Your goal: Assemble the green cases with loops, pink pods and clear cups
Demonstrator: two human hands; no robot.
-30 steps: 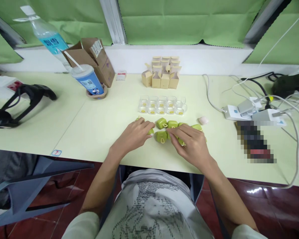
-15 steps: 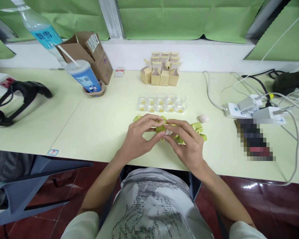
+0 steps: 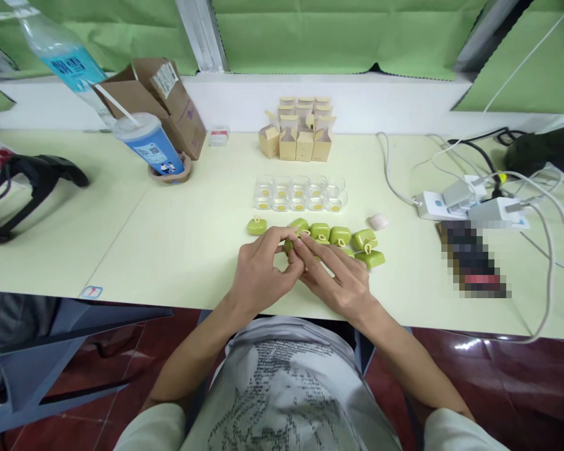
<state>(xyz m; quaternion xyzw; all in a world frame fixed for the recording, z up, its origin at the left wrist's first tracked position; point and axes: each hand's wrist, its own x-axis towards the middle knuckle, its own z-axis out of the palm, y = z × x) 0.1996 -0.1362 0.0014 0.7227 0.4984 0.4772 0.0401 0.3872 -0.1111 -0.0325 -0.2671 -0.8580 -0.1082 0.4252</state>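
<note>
My left hand [image 3: 264,266] pinches a small glossy green case [image 3: 288,247], mostly hidden by the fingers. The fingers of my right hand [image 3: 341,282] are pressed together against the same case, meeting my left fingertips. Just beyond and beside the hands lie several similar green cases with pale yellow loops, among them a single one [image 3: 257,226] at the left and a tilted one [image 3: 370,259] at the right. A pale pinkish-white lump [image 3: 378,221] rests behind the right end of this group.
Several clear cups [image 3: 299,194] with yellow marks stand in two rows farther back. Behind them are small open cardboard boxes [image 3: 304,144]. A blue drink cup [image 3: 153,147] and a larger carton [image 3: 188,119] stand left; a power strip [image 3: 435,205] with cables lies right.
Both hands have shifted slightly left and tilted closer together. The whitish bit seen between the fingertips is no longer visible; a green case shows there, and more green cases are uncovered.
</note>
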